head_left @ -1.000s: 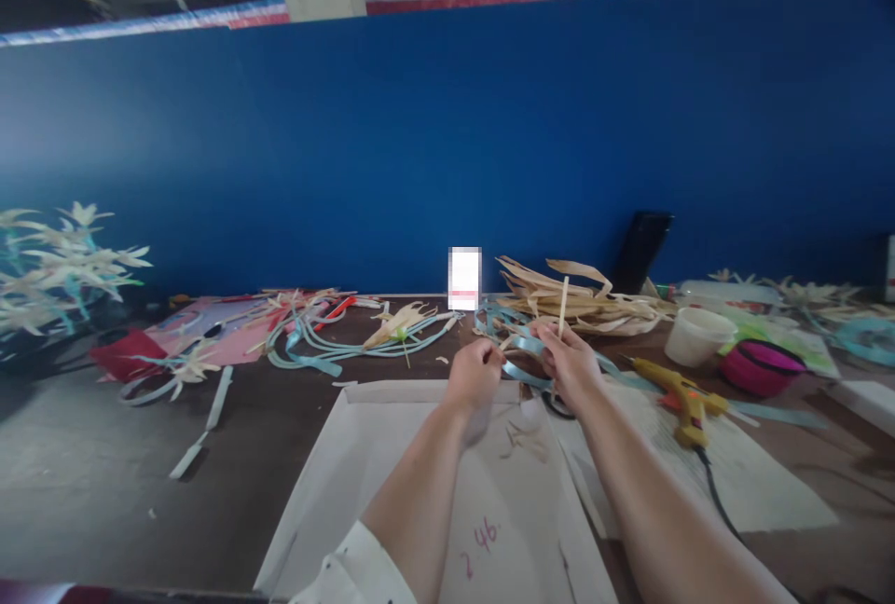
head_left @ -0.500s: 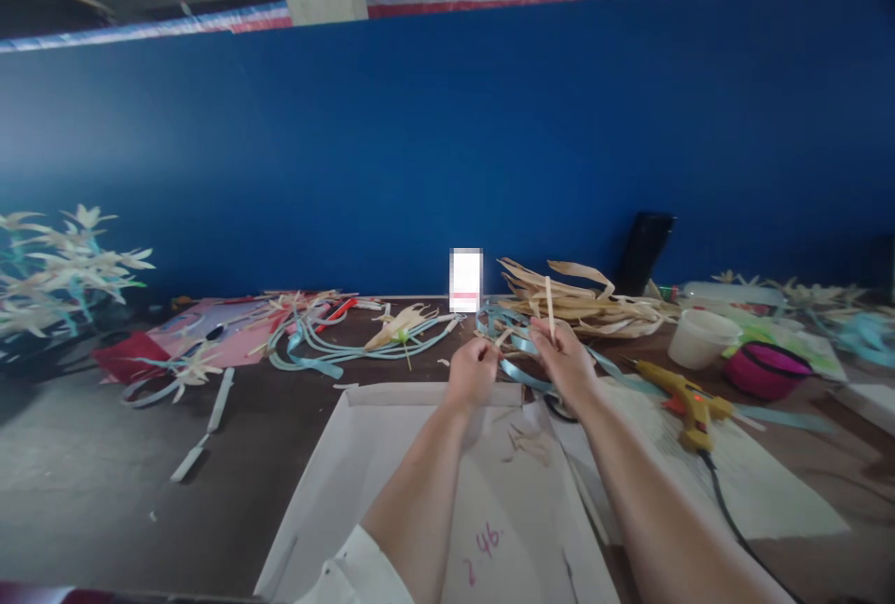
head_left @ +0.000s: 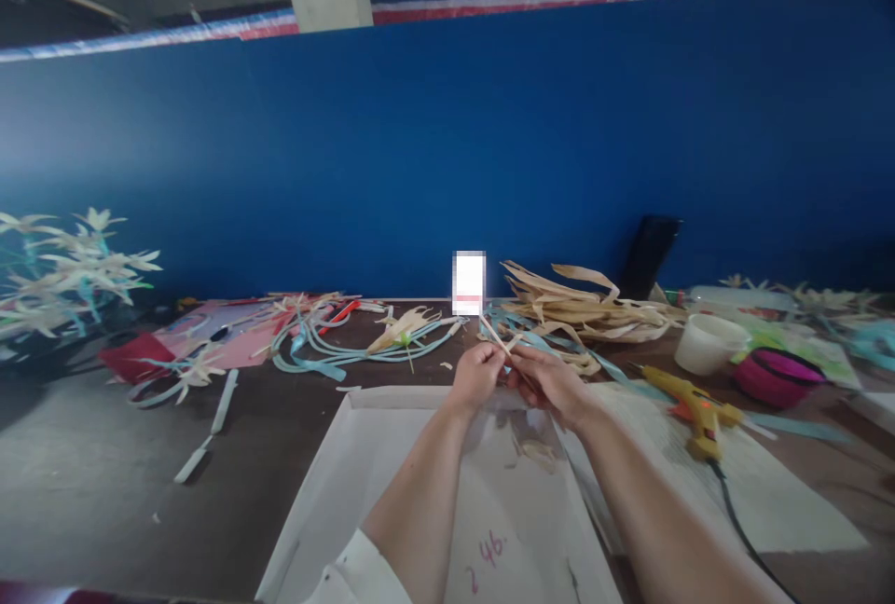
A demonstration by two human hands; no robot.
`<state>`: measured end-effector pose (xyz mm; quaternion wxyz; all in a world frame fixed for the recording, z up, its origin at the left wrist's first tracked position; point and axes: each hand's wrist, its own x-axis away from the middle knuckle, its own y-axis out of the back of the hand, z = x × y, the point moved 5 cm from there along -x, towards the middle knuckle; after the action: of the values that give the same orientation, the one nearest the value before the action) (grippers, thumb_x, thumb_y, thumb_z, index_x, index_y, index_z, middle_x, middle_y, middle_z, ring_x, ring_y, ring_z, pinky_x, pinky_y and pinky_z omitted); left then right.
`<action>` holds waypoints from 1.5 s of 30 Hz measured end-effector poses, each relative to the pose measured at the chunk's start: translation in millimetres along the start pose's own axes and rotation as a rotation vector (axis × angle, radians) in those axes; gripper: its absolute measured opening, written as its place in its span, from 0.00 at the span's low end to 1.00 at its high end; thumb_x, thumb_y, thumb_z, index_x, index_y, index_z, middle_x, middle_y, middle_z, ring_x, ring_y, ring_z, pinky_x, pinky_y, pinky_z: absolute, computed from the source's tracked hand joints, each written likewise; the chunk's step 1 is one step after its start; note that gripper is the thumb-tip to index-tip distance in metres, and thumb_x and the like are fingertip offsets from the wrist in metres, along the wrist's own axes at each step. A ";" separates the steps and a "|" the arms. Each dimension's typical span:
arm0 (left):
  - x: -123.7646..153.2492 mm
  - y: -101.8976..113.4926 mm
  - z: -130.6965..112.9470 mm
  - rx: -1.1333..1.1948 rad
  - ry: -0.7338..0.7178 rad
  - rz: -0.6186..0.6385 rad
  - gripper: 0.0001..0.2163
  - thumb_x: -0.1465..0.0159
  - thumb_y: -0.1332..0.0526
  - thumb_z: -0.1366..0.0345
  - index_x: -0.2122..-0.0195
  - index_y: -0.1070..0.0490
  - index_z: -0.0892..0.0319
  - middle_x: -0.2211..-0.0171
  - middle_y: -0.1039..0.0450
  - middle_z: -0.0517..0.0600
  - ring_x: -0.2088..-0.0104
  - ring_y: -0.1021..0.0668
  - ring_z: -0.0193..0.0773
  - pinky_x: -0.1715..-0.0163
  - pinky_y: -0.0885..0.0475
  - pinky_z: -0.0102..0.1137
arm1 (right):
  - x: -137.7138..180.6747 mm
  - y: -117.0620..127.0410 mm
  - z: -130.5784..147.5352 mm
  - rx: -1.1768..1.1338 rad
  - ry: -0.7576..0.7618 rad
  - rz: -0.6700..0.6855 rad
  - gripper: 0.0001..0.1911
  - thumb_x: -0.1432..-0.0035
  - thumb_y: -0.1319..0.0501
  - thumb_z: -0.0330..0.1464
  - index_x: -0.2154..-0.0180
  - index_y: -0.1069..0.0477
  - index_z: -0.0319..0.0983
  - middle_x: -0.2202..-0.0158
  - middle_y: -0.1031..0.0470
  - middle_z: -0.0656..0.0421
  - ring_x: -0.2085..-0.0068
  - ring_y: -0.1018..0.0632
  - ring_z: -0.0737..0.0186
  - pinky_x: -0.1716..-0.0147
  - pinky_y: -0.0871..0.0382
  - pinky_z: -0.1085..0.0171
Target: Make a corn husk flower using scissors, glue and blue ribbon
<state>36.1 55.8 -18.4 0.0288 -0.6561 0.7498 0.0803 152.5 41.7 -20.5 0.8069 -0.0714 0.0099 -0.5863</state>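
My left hand (head_left: 479, 377) and my right hand (head_left: 549, 384) meet above the far edge of the white box lid (head_left: 398, 455). Between the right fingers is a thin pale stick (head_left: 495, 334), tilted up to the left. The left hand is closed in a pinch, its fingertips by the stick, on a small pale piece (head_left: 515, 341) that looks like husk. The fingertips partly hide where the two meet. Just behind the hands lie dried corn husks (head_left: 587, 306) and light-blue ribbon (head_left: 552, 340).
At the right, a yellow glue gun (head_left: 699, 408) lies on paper, near a white cup (head_left: 709, 343) and a magenta pouch (head_left: 777, 375). Light-blue cords (head_left: 314, 352) and a husk flower (head_left: 404, 332) lie left of centre. A blue wall (head_left: 392, 157) stands behind.
My right hand has moved left and down to meet the left hand. The stick has swung from upright to a leftward slant, with its lower end at the left fingertips.
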 end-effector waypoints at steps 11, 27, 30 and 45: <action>-3.7 2.4 7.5 -0.134 0.019 -0.064 0.09 0.43 0.46 0.66 0.76 0.29 0.60 0.78 0.29 0.46 0.76 0.28 0.32 0.73 0.34 0.25 | -6.8 8.1 0.5 0.421 0.258 -0.181 0.17 0.47 0.43 0.40 0.56 0.25 0.45 0.79 0.30 0.61 0.82 0.35 0.67 0.83 0.44 0.67; 3.0 2.7 -9.5 -0.152 -0.059 -0.071 0.09 0.45 0.47 0.67 0.80 0.31 0.61 0.83 0.36 0.44 0.79 0.34 0.29 0.78 0.42 0.24 | -3.7 44.6 10.4 0.626 0.274 -0.588 0.19 0.46 0.45 0.37 0.54 0.25 0.39 0.79 0.28 0.60 0.78 0.31 0.65 0.77 0.38 0.66; 2.9 7.0 -10.7 -0.118 -0.049 -0.107 0.10 0.45 0.47 0.66 0.80 0.31 0.61 0.84 0.37 0.44 0.80 0.35 0.29 0.79 0.42 0.24 | -1.9 57.9 11.6 0.359 0.278 -0.610 0.24 0.48 0.42 0.41 0.51 0.28 0.38 0.76 0.28 0.59 0.82 0.36 0.69 0.83 0.43 0.68; 0.8 -1.4 -2.5 -0.128 -0.057 -0.019 0.10 0.43 0.45 0.62 0.76 0.29 0.61 0.81 0.34 0.45 0.77 0.33 0.30 0.77 0.40 0.24 | -6.9 26.8 -1.1 0.065 0.204 -0.333 0.21 0.57 0.34 0.45 0.66 0.27 0.35 0.85 0.42 0.67 0.84 0.45 0.75 0.85 0.54 0.71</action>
<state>37.5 54.4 -16.2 0.0088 -0.6612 0.7358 0.1463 175.5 56.2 -25.4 0.6955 0.0139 0.0605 -0.7158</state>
